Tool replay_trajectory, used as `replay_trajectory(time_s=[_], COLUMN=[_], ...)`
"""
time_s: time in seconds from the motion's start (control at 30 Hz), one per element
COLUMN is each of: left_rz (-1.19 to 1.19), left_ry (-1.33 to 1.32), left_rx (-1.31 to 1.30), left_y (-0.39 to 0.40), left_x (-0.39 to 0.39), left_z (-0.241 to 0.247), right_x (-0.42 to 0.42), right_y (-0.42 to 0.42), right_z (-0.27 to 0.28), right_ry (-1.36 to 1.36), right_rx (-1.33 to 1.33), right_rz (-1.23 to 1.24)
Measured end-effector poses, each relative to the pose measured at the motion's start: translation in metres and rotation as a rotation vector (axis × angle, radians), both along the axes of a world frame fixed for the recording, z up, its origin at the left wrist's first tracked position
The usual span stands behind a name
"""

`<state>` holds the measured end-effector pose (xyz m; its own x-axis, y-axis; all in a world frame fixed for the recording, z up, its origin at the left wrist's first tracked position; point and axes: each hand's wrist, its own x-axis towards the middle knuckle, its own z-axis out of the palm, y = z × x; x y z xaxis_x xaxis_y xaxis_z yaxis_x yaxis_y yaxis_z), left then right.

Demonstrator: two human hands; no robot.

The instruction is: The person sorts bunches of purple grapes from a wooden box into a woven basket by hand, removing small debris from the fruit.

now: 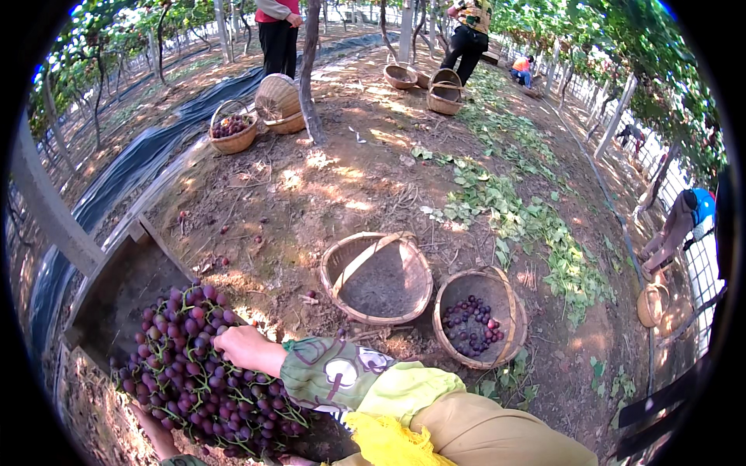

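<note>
A large heap of red-purple grapes (215,384) on green stems fills the near end of a wooden crate (119,291). The crate's far end shows bare dark boards. From the right, my right hand (247,348) reaches in over a patterned sleeve, its fingers pinched on grapes at the heap's upper side; the fingertips are partly hidden. Low at the left, my left hand (152,430) lies against the heap's lower edge, its fingers hidden beneath the fruit, so its grip cannot be made out.
Right of the crate stand one wicker basket (379,279) and another holding loose grapes (475,326). A basket of grapes (233,131) stands by a vine trunk (309,76). A concrete post (49,192) rises beside the crate. Cut leaves (524,227) litter the soil. Several people are farther off.
</note>
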<state>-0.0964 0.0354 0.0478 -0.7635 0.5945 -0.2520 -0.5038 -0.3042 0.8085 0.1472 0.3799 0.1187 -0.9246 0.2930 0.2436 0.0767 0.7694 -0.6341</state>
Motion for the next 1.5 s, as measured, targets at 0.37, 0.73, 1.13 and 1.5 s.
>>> replay_trajectory(time_s=[0.37,0.73,1.13,1.5], left_rz=[0.487,0.387,0.351,0.476], left_ry=[0.410,0.405,0.388,0.593], left_rx=[-0.220,-0.297,-0.376,-0.464], left_y=[0.016,0.039,0.013,-0.013], left_x=[0.010,0.007,0.015,-0.035], left_z=[0.031,0.026,0.038,-0.009], right_x=[-0.001,0.002,-0.003,-0.009], right_y=[-0.003,0.002,-0.004,-0.009], right_z=[-0.001,-0.002,0.003,-0.008], right_ry=[0.019,-0.061,-0.065,-0.036], right_rx=[0.005,0.039,0.047,0.038], right_rz=[0.024,0.083,0.117,0.114])
